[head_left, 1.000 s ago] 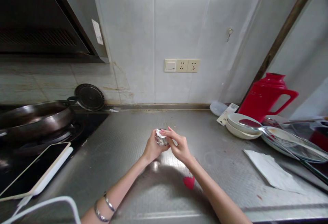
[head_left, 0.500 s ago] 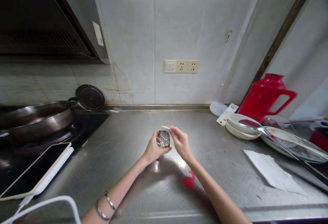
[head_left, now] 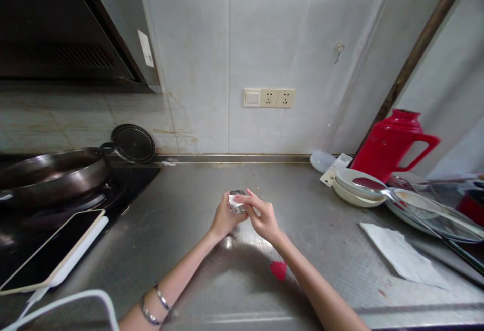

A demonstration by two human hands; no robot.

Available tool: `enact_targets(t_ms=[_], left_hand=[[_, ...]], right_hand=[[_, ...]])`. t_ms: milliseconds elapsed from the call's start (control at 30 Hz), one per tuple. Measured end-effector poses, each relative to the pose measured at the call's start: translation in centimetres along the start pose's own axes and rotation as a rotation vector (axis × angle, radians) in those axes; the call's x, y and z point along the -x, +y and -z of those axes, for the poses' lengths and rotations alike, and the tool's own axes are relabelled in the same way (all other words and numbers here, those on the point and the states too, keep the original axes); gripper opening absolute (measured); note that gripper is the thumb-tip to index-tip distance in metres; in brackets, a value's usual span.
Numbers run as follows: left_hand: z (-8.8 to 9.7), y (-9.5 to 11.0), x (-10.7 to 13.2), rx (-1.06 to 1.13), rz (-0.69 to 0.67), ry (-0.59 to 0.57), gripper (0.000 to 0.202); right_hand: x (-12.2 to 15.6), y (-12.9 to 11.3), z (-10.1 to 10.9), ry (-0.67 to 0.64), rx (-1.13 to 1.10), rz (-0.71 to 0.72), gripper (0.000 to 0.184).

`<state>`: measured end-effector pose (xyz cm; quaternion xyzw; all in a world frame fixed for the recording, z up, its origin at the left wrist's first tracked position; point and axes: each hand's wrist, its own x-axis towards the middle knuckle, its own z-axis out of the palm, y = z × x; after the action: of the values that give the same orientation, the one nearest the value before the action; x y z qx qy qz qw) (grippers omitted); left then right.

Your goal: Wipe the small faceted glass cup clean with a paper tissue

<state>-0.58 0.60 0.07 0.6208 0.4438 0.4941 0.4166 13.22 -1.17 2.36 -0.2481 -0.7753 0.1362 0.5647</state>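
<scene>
Above the middle of the metal counter, my left hand (head_left: 223,220) is wrapped round a small, clear, shiny container (head_left: 236,209) that looks like faceted glass. Its exact kind is too small to make out, and my fingers cover its lower sides. Reaching in from the right, my right hand (head_left: 262,217) pinches a small white piece (head_left: 233,201), perhaps paper or tissue, and presses it against the container's top. The fingers of both hands almost meet there. Two silver bangles (head_left: 156,307) circle my left forearm.
To the left, a pan (head_left: 56,169) stands on the stove, with a phone (head_left: 53,253) nearby. A red thermos (head_left: 395,144), stacked bowls (head_left: 357,189), a plate with utensils (head_left: 434,210) and a white tissue (head_left: 404,255) are at right. A red patch (head_left: 278,270) shows on the counter.
My right hand has moved left, carrying the white piece from the container's far edge onto its top. The container, less visible now, tilts differently in my left hand.
</scene>
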Motion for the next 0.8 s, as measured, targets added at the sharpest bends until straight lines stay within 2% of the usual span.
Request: enact_targets(t_ms=[167, 267, 367, 467, 633, 800], left_hand=[[0.0, 0.2, -0.1, 0.032, 0.058, -0.010, 0.057], [0.1, 0.0, -0.2, 0.018, 0.072, 0.037, 0.061], [0.0, -0.1, -0.2, -0.012, 0.018, 0.052, 0.064], [-0.1, 0.1, 0.0, -0.020, -0.033, -0.001, 0.066], [-0.3, 0.4, 0.5, 0.071, 0.027, -0.066, 0.066], [-0.2, 0.9, 0.7, 0.129, 0.025, -0.056, 0.063]], right_hand=[[-0.3, -0.3, 0.6, -0.030, -0.034, -0.036, 0.030], [-0.3, 0.1, 0.7, 0.093, -0.023, -0.170, 0.024], [-0.3, 1.0, 0.7, 0.260, 0.050, -0.320, 0.022], [-0.1, 1.8, 0.3, 0.257, 0.043, -0.384, 0.023], [0.2, 1.5, -0.4, 0.202, 0.007, -0.341, 0.024], [0.4, 0.7, -0.4, 0.175, 0.089, -0.143, 0.028]])
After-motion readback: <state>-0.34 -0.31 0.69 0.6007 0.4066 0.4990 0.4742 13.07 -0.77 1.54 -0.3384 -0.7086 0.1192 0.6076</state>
